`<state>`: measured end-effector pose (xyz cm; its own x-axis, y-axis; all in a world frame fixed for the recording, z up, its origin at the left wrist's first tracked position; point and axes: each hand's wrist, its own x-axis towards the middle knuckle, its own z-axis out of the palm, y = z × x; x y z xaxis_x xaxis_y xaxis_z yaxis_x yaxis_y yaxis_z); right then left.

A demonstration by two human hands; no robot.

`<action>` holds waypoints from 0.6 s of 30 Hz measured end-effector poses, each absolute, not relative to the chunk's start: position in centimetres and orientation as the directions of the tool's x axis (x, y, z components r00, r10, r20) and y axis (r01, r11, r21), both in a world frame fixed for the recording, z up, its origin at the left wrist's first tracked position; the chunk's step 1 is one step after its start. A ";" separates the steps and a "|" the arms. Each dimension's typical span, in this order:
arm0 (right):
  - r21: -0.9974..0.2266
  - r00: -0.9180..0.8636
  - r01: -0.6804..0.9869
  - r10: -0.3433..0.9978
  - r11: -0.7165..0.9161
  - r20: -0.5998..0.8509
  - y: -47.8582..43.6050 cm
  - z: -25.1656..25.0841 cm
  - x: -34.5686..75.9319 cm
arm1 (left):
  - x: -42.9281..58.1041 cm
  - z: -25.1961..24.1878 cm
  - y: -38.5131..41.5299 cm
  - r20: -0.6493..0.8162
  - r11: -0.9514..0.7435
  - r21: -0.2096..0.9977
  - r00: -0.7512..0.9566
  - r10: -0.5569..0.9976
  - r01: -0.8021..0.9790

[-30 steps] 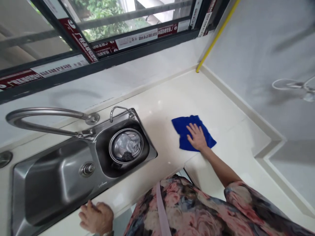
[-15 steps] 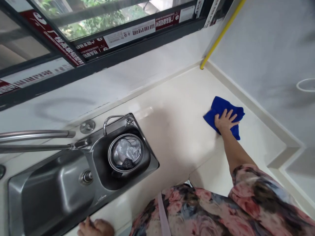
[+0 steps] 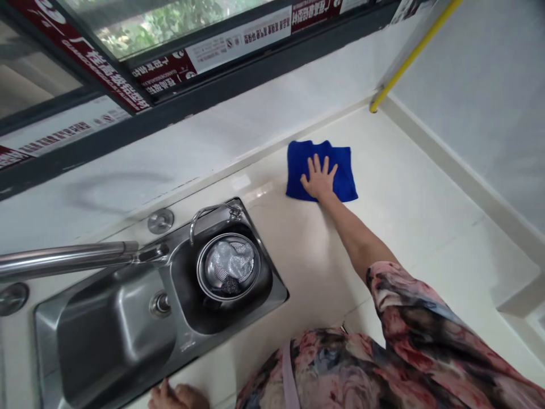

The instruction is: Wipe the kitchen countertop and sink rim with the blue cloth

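My right hand (image 3: 320,180) lies flat with fingers spread on a blue cloth (image 3: 343,170), pressing it onto the white countertop (image 3: 298,255) near the back wall. The cloth is spread out, its far edge wavy, close to the low ledge under the window. My left hand (image 3: 177,396) rests at the counter's front edge beside the sink, fingers apart and holding nothing; the bottom of the view cuts it off.
A two-bowl steel sink (image 3: 181,318) is set into the counter. Its right bowl holds a steel basin (image 3: 200,272) with a strainer, clear plastic and a dark scrubber. Steel tubes (image 3: 63,258) reach in from the left. A yellow pipe (image 3: 415,54) stands in the back corner.
My right hand has slid the blue cloth leftward and back, from near the right wall toward the window side. The cloth now lies more spread out. The view has shifted slightly.
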<state>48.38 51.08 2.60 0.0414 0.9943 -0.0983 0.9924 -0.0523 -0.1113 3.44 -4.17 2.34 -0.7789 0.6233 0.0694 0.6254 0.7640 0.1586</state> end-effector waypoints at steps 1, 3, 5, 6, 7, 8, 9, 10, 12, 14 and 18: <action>-0.124 -0.010 0.992 0.996 -0.001 -0.084 50.7 2.5 46.8 | 3.4 2.4 -4.1 0.059 0.766 0.156 -0.780 0.623 0.624; -0.161 -0.119 0.981 0.991 0.109 -0.057 49.7 2.3 43.8 | 3.5 2.6 -4.0 0.042 0.767 0.153 -0.780 0.625 0.623; -0.213 -0.227 0.953 0.973 0.216 -0.031 48.1 2.2 41.3 | 3.6 2.7 -3.9 0.040 0.764 0.159 -0.778 0.628 0.625; -0.240 -0.277 0.934 0.961 0.265 -0.016 47.2 2.2 40.3 | 3.7 2.7 -3.9 0.043 0.763 0.162 -0.777 0.628 0.626; -0.262 -0.322 0.914 0.947 0.311 -0.002 46.2 2.2 39.3 | 3.8 2.7 -3.9 0.049 0.763 0.164 -0.777 0.627 0.626; -0.280 -0.363 0.893 0.932 0.352 0.012 45.1 2.2 38.5 | 3.8 2.7 -3.8 0.054 0.763 0.165 -0.778 0.626 0.625; -0.292 -0.401 0.873 0.916 0.390 0.022 43.9 2.3 37.8 | 3.9 2.8 -3.8 0.058 0.763 0.167 -0.778 0.625 0.625; -0.301 -0.437 0.854 0.899 0.425 0.030 42.6 2.3 37.2 | 4.0 2.9 -3.7 0.064 0.762 0.172 -0.779 0.624 0.625; -0.310 -0.499 0.817 0.865 0.486 0.039 39.9 2.4 36.7 | 4.3 3.1 -3.6 0.078 0.755 0.196 -0.778 0.624 0.625; -0.314 -0.553 0.782 0.832 0.538 0.049 36.9 2.3 36.8 | 4.6 3.4 -3.4 0.090 0.752 0.225 -0.782 0.617 0.619; -0.320 -0.629 0.716 0.772 0.621 0.091 30.5 1.7 38.7 | 5.2 3.8 -3.1 0.086 0.767 0.238 -0.800 0.594 0.596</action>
<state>38.71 30.49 1.67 -0.6294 0.7717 0.0908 0.7155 0.6212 -0.3196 5.23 -3.13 3.80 -0.7996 0.5944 0.0857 0.5958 0.7671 0.2379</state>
